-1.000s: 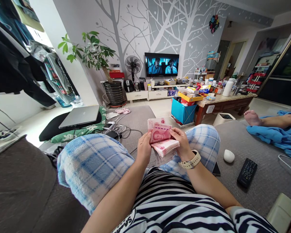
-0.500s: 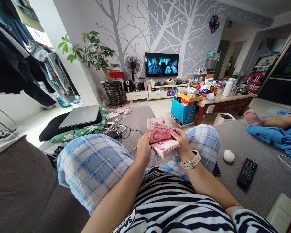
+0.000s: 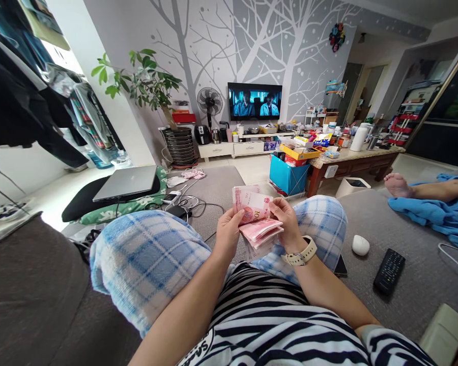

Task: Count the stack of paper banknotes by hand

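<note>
A folded stack of pink banknotes point(image 3: 260, 231) is held between my two hands, above my lap. My left hand point(image 3: 228, 230) pinches the stack's left side, thumb on top. My right hand point(image 3: 286, 223), with a cream-strapped watch point(image 3: 302, 254) on the wrist, grips the right side, its thumb and fingers at the upper corner of a raised note. The upper notes stand up and show a large printed number. Lower notes fold toward me. Fingers beneath the stack are hidden.
Beside my right knee lie a white mouse point(image 3: 361, 245) and a black remote point(image 3: 389, 271). Another person's bare foot point(image 3: 397, 184) rests farther right. A laptop point(image 3: 125, 183) and tangled cables are at left. A blue box point(image 3: 288, 174) stands by the cluttered coffee table point(image 3: 359, 157).
The raised note between my hands now shows a different printed face, where a portrait showed before. My right fingers have shifted slightly at its corner. Both arms stay in place.
</note>
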A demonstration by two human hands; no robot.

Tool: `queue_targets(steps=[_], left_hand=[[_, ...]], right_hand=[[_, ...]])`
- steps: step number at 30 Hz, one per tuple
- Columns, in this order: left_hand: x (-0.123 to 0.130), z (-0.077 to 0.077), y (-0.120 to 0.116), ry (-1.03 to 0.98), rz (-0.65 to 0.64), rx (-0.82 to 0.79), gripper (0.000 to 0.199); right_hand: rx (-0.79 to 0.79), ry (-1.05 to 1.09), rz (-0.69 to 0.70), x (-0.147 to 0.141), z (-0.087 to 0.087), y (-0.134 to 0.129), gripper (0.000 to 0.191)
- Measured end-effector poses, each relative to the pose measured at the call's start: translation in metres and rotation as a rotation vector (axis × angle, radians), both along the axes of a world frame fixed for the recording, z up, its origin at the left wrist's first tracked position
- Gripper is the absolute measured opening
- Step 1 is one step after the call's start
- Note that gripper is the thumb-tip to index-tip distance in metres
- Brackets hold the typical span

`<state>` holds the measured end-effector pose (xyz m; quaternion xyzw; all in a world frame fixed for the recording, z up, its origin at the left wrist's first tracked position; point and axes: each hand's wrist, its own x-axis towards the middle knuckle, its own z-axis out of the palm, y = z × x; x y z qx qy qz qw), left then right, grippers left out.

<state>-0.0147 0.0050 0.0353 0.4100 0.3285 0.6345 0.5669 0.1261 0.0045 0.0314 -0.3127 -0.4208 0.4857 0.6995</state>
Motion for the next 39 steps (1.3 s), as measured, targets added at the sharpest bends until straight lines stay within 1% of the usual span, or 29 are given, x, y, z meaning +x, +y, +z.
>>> queue_targets(steps=[5, 12, 14, 18, 22, 31, 39], left_hand=[[0.0, 0.001, -0.001, 0.02, -0.015, 0.011, 0.026], [0.001, 0.0, -0.001, -0.007, -0.016, 0.018, 0.026], [0.0, -0.002, 0.001, -0.013, 0.011, 0.023, 0.026], [-0.002, -0.008, 0.007, 0.031, 0.121, 0.044, 0.024], [-0.003, -0.01, 0.009, 0.036, 0.127, 0.05, 0.024], [-0.002, -0.006, 0.006, 0.075, 0.151, 0.058, 0.026], [-0.001, -0.004, 0.005, 0.062, 0.148, 0.049, 0.027]], right_hand=[[-0.004, 0.01, 0.049, -0.001, -0.001, 0.0, 0.028], [-0.015, 0.017, 0.028, 0.0, -0.003, 0.0, 0.026], [-0.019, 0.022, 0.027, 0.0, -0.003, 0.0, 0.026], [-0.024, 0.039, 0.034, 0.0, -0.002, 0.0, 0.026], [-0.029, 0.043, 0.031, -0.001, -0.002, 0.001, 0.025], [-0.029, 0.032, 0.025, 0.0, -0.002, 0.0, 0.026], [-0.051, -0.01, 0.007, -0.001, -0.003, 0.001, 0.029]])
